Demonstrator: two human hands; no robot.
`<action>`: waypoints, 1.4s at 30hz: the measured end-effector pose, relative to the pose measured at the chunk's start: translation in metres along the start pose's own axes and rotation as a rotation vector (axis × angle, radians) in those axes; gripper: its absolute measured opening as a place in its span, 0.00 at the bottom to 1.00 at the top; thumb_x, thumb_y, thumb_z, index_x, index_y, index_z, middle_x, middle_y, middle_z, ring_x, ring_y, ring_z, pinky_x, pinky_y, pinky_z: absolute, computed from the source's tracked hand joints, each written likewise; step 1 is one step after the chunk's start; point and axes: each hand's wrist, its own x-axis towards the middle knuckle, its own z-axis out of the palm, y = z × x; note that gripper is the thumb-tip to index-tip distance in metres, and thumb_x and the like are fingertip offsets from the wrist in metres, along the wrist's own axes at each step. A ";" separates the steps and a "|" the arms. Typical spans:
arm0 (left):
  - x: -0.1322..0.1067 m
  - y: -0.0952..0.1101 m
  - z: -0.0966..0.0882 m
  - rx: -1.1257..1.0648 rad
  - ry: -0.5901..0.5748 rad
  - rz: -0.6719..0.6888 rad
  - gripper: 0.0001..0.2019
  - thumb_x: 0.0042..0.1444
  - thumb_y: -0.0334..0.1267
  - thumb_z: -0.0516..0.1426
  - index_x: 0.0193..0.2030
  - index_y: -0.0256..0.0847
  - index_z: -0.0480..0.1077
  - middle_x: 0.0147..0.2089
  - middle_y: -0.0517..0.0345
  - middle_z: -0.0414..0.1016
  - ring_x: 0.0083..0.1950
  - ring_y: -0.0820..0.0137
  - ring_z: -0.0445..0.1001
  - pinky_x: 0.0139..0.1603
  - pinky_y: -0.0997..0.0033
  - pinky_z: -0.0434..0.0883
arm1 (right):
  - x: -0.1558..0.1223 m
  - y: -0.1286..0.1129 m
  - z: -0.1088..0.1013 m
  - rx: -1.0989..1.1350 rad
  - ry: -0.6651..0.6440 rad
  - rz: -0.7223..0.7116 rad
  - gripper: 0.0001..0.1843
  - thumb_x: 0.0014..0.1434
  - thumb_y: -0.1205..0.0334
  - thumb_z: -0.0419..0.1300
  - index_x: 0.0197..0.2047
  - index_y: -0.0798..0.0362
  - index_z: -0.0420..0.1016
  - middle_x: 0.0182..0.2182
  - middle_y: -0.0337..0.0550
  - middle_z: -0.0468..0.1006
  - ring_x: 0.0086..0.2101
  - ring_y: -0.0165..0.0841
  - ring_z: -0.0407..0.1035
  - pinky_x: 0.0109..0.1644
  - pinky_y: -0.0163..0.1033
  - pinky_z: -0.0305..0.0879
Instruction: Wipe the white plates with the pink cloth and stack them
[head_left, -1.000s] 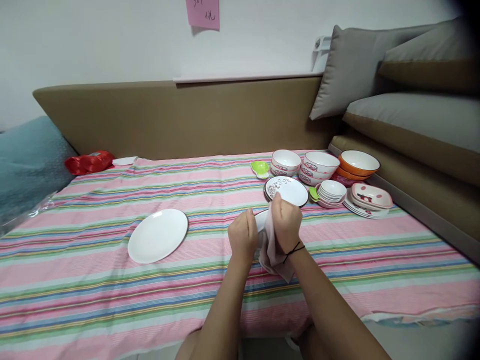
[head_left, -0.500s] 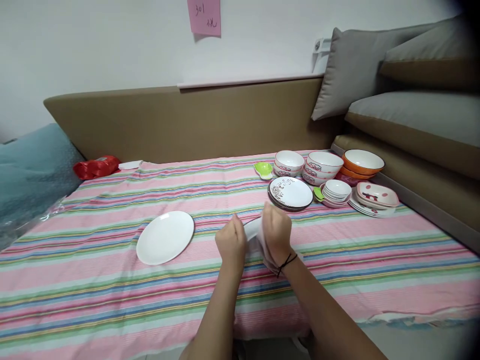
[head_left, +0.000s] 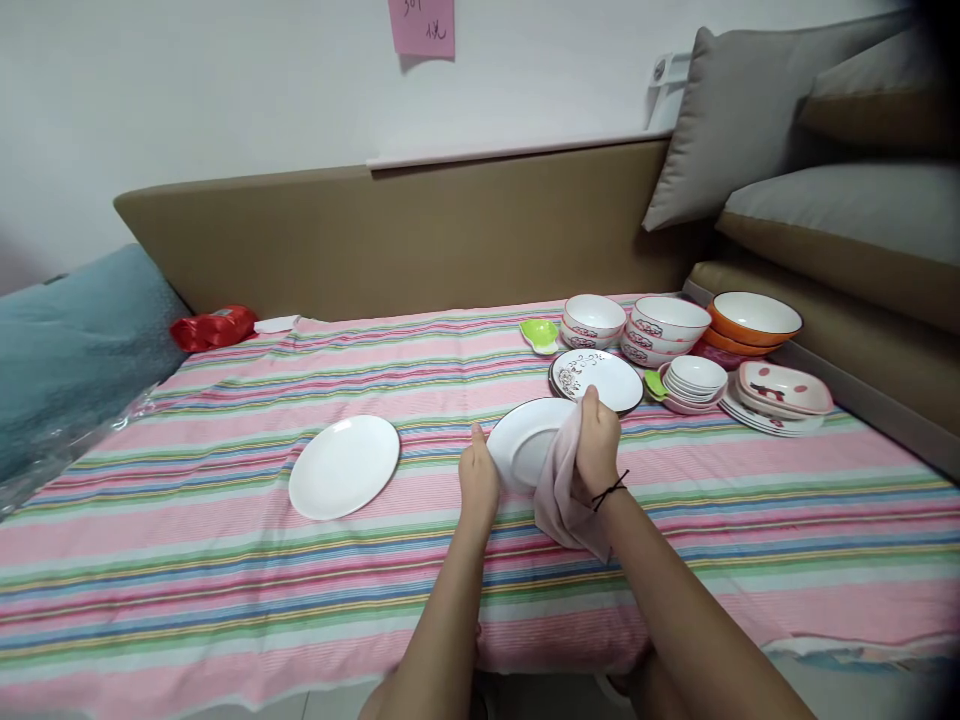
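A white plate [head_left: 517, 440] with a dark rim is held tilted above the striped cloth, its underside ring showing. My left hand [head_left: 478, 478] grips its left edge, thumb up along the rim. At the right edge my right hand [head_left: 598, 445] is closed on a pale pink cloth [head_left: 559, 490], which wraps that side of the plate and hangs below it. Just behind lies a stack of patterned plates [head_left: 611, 380] with dark rims. Off to the left, another white plate [head_left: 345, 467] rests on the striped cloth by itself.
Stacked white bowls [head_left: 592, 318], orange bowls [head_left: 754, 320], small dishes [head_left: 696, 380] and pink-rimmed dishes [head_left: 784, 390] stand at the right. A green leaf-shaped dish [head_left: 540, 334] lies behind. Grey cushions [head_left: 847, 215] border the right side; a red package [head_left: 214, 328] sits far left.
The plate between my hands has turned, so more of its face now shows instead of its edge. The view has shifted slightly; the other dishes stay put.
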 end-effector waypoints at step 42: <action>-0.020 0.013 0.001 0.093 0.059 0.279 0.25 0.65 0.50 0.39 0.21 0.43 0.60 0.20 0.60 0.62 0.25 0.70 0.61 0.29 0.69 0.54 | 0.001 0.001 -0.008 -0.204 0.008 0.018 0.27 0.65 0.49 0.46 0.17 0.49 0.47 0.13 0.33 0.51 0.18 0.26 0.44 0.24 0.38 0.40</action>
